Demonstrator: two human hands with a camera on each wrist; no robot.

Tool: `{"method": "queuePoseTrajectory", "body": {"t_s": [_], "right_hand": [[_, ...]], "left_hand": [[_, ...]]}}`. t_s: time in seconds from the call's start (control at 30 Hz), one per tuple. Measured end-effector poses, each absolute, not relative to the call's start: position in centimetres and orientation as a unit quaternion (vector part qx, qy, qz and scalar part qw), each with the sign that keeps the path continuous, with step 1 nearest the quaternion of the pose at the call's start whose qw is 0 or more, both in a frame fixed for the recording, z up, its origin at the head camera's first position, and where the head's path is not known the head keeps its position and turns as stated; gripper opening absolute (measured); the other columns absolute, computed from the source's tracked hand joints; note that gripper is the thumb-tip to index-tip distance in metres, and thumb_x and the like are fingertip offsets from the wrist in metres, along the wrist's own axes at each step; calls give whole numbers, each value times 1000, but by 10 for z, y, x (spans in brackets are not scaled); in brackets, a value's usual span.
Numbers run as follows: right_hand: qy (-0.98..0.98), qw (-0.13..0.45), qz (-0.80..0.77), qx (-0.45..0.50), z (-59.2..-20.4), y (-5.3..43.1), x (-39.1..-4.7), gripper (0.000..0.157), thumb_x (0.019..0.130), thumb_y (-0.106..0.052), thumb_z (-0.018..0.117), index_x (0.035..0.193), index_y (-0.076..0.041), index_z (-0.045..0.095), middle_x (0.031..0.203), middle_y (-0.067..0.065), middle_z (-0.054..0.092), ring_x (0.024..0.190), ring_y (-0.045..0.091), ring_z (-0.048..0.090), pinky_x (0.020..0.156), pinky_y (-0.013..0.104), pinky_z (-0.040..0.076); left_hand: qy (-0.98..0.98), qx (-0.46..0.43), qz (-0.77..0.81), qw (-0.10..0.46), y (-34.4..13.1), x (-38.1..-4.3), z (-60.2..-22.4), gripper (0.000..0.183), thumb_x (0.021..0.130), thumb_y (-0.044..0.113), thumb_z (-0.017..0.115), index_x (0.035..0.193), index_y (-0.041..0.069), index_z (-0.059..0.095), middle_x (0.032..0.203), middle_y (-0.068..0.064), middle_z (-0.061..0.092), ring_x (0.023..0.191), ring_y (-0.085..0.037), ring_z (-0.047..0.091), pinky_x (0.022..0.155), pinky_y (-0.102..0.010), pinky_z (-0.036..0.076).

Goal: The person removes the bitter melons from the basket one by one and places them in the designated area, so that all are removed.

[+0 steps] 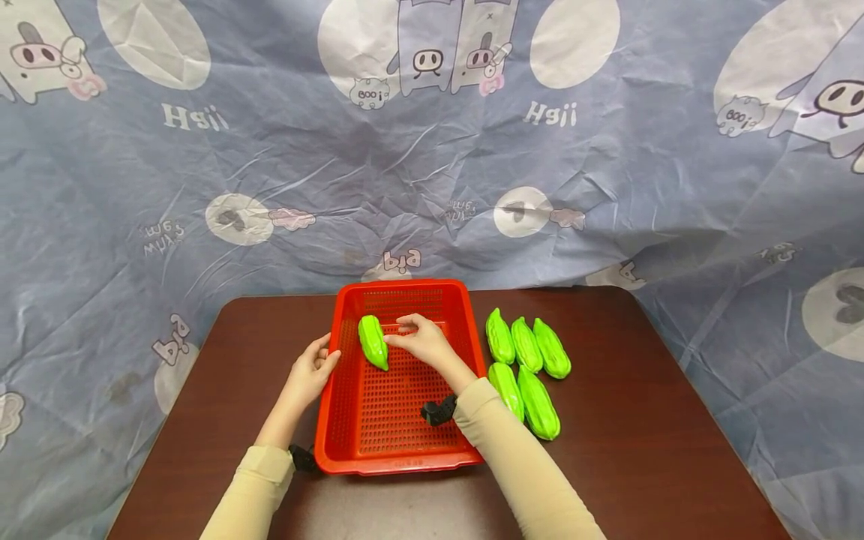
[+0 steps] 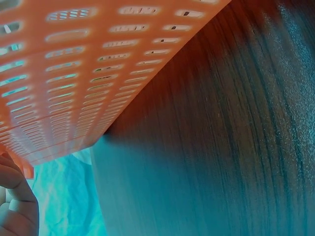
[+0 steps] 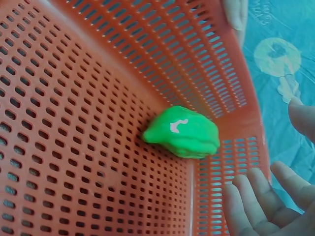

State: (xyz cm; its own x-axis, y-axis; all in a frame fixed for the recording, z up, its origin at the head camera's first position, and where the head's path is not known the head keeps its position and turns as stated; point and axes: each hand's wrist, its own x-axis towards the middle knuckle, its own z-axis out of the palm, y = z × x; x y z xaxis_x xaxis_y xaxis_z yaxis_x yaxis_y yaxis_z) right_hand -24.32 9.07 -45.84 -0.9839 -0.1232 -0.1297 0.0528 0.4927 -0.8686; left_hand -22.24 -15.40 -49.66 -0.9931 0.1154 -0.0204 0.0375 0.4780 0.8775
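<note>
A red perforated plastic basket (image 1: 405, 459) stands on the table. Inside it, by the left wall toward the back, lies one bright green bitter melon (image 1: 372, 341). My left hand (image 1: 313, 371) holds the basket's left rim, thumb over the edge and fingers outside. My right hand (image 1: 424, 343) is over the basket, just right of the melon, with nothing in its grasp. In the right wrist view, its extended fingers (image 3: 256, 196) are spread apart from the melon (image 3: 184, 132). The left wrist view shows curled fingers (image 2: 17, 196) beside the basket's outer wall (image 2: 74, 88).
Several more bitter melons (image 1: 538, 403) lie in two rows right of the basket, close to its wall. The dark brown table (image 1: 641, 420) extends on both sides. A blue printed cloth (image 1: 432, 165) hangs behind the table.
</note>
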Motion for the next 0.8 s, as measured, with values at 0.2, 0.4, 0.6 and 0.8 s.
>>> {"method": "queuePoseTrajectory", "body": {"t_s": [0.2,0.4,0.6,0.8], "right_hand": [[862,91,-498,-16,-467,81,-249,58,86,-36,76,133,-5,59,127,16,64,113,33,61,91,44,51],[875,72,-479,-19,-478,71,-253,56,85,-32,77,129,-1,61,119,16,67,111,32,63,92,42,51],[879,79,-470,-12,-485,62,-254,59,85,-31,78,130,0,58,120,19,66,110,33,63,89,42,52],[895,69,-441,-10,-491,54,-253,59,85,-32,78,130,1,58,119,19,64,106,32,61,88,43,51]], "left_hand": [[861,45,505,38,-154,-223,-499,57,102,21,55,150,-2,35,111,-20,61,88,-20,64,69,-25,51],[860,41,507,37,-153,-225,-500,56,102,21,55,150,-1,36,113,-20,60,92,-24,63,70,-24,49],[859,39,510,37,-155,-225,-499,56,102,20,55,150,-1,36,112,-20,61,90,-21,63,70,-24,50],[857,39,513,36,-156,-226,-500,56,102,20,56,150,0,36,112,-20,61,90,-23,64,70,-24,50]]}}
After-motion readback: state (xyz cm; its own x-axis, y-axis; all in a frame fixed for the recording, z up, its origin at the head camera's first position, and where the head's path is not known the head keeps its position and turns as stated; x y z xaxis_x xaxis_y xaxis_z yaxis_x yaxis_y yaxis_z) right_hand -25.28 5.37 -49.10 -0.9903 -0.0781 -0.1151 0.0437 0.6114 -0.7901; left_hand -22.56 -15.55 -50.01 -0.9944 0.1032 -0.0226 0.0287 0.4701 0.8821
